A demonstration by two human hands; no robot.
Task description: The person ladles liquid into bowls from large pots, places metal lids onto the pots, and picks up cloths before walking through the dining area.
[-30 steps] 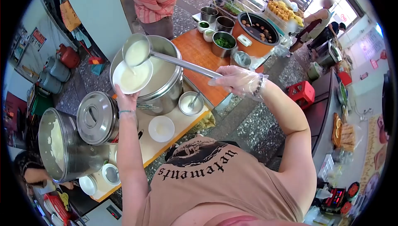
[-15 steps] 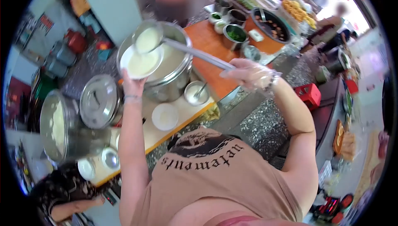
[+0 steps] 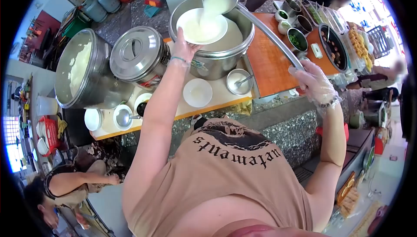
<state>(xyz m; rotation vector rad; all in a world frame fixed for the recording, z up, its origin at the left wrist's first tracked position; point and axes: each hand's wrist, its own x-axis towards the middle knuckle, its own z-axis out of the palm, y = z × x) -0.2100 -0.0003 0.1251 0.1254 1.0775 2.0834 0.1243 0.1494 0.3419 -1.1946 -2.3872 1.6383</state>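
Note:
A white bowl [image 3: 184, 18] rests in my left hand [image 3: 186, 49], which is closed on its near side, over a large steel pot [image 3: 217, 65] of milky liquid. Pale liquid runs into the bowl from a tilted steel ladle [image 3: 269, 30], whose cup is just above the bowl's far rim. My right hand [image 3: 315, 82], in a clear plastic glove, is wrapped around the end of the ladle's long handle. On the counter near the pot are a second white bowl [image 3: 197, 100] and a small steel pot [image 3: 232, 90] with a utensil in it.
Left of the pot stand a lidded steel container [image 3: 137, 54] and a large open pot [image 3: 104, 85] with white contents. Green garnish in a steel container [image 3: 297, 39] and a dark oval pot [image 3: 341, 61] sit on the orange table [image 3: 267, 71]. A co-worker [image 3: 82, 180] is at lower left.
The ladle has tipped further, and liquid now streams into the bowl. The camera view has shifted, so the pot and both hands appear farther right.

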